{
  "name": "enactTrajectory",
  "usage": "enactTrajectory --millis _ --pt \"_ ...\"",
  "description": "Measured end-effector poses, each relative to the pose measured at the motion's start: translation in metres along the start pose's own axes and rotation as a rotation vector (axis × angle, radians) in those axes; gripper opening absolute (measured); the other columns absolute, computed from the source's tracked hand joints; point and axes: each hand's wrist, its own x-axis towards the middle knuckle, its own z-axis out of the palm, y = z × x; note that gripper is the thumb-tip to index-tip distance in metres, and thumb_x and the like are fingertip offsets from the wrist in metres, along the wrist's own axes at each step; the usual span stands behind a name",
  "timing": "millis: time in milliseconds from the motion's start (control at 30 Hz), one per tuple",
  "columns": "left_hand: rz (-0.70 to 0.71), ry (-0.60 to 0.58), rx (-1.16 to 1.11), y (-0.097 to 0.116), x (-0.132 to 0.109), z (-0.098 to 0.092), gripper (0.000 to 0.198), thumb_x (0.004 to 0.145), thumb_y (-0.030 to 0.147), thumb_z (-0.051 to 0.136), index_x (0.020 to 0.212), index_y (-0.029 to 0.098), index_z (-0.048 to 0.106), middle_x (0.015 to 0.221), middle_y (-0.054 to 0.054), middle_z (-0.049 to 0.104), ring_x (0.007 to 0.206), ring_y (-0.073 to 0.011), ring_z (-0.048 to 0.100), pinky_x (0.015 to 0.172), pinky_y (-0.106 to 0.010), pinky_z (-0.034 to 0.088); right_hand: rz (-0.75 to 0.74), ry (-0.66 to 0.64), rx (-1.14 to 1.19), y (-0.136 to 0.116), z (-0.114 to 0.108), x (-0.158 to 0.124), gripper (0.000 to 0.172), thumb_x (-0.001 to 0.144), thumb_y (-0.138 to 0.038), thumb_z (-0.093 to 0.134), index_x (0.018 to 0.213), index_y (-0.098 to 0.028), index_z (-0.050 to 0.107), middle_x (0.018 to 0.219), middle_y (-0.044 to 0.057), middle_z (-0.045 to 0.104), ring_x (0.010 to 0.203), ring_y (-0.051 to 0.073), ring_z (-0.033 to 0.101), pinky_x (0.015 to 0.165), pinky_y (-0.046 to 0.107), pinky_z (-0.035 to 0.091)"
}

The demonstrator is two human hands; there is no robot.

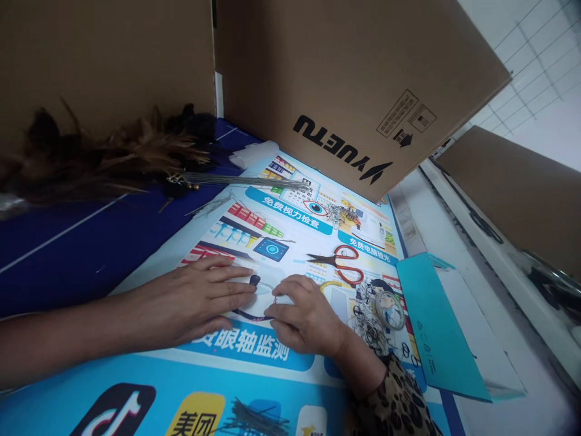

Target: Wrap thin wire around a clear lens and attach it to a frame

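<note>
Dark cord (pixel 249 315) mid-poster (pixel 290 363), running roughly left-right between hands. Left hand (pixel 200 300) flat, fingers straight and together, tips by its dark end. Right hand (pixel 304 318) curled, fingertips pinching the other end.

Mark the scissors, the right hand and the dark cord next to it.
scissors (pixel 336 260): head view, on the pivot where the blades meet the red handles.
right hand (pixel 308 321): head view, back of the hand.
dark cord (pixel 249 316): head view, curved stretch beside the right hand.

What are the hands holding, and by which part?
The right hand pinches a thin dark strand at its end; the left hand lies flat, holding nothing.
</note>
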Motion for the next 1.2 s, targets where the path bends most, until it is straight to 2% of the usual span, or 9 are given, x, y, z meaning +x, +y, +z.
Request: enactTrajectory --millis 233,367,567,733,867,1033,1200 --pt "-0.034 0.04 0.016 0.003 0.002 0.004 0.028 0.1 0.033 0.067 0.128 0.034 0.071 0.12 0.0 0.082 0.124 -0.028 0.068 0.118 -0.042 0.039 0.023 -0.016 -0.02 -0.003 -0.004 0.003 0.012 0.096 -0.029 0.065 0.103 -0.024 0.074 0.118 0.009 0.069 0.123 0.029 0.057 0.1 0.046 0.052" --pt "-0.012 0.033 0.007 0.008 -0.001 0.002 0.026 0.101 0.031 0.066 0.126 0.033 0.072 0.12 -0.001 0.081 0.12 -0.0253 0.07 0.118 -0.039 0.038 0.017 0.007 -0.053 -0.003 -0.004 0.002 0.013 0.097 -0.028 0.063 0.102 -0.023 0.075 0.115 0.009 0.07 0.123 0.029 0.057 0.098 0.045 0.053" --pt "0.114 0.013 -0.019 0.016 -0.003 -0.006 0.033 0.103 0.025 0.061 0.135 0.026 0.068 0.133 -0.004 0.078 0.128 -0.0218 0.068 0.129 -0.035 0.023 0.027 0.045 -0.096 0.001 0.001 -0.002 0.016 0.098 -0.027 0.063 0.109 -0.025 0.075 0.118 0.009 0.07 0.126 0.03 0.057 0.099 0.047 0.053" --pt "0.111 0.003 -0.009 0.01 -0.001 -0.006 0.042 0.101 0.03 0.066 0.143 0.026 0.063 0.141 -0.004 0.074 0.132 -0.0229 0.065 0.125 -0.034 0.03 -0.079 0.071 -0.044 -0.004 0.0 -0.001 0.016 0.097 -0.029 0.063 0.109 -0.023 0.073 0.115 0.007 0.074 0.125 0.028 0.059 0.099 0.045 0.053" --pt "0.068 -0.035 -0.012 0.007 -0.001 0.001 0.039 0.101 0.039 0.069 0.138 0.028 0.066 0.137 -0.002 0.076 0.139 -0.0255 0.06 0.124 -0.035 0.03 -0.16 0.036 -0.003 -0.006 0.004 0.001 0.017 0.095 -0.03 0.067 0.109 -0.022 0.072 0.11 0.006 0.076 0.123 0.026 0.061 0.099 0.043 0.052" --pt "0.001 0.053 -0.016 0.007 -0.003 0.01 0.029 0.105 0.044 0.063 0.129 0.03 0.07 0.124 -0.001 0.081 0.134 -0.0263 0.063 0.123 -0.039 0.027 -0.159 0.071 0.026 -0.007 0.006 0.003 0.013 0.096 -0.029 0.065 0.103 -0.02 0.071 0.098 0.005 0.076 0.113 0.025 0.063 0.096 0.041 0.053" --pt "0.011 0.038 0.021 0.006 -0.002 0.011 0.021 0.106 0.039 0.061 0.122 0.031 0.072 0.119 -0.001 0.081 0.126 -0.026 0.067 0.118 -0.04 0.033 -0.111 0.038 0.042 -0.009 0.003 0.006 0.01 0.097 -0.029 0.064 0.096 -0.021 0.069 0.091 0.005 0.074 0.107 0.025 0.064 0.091 0.04 0.053"
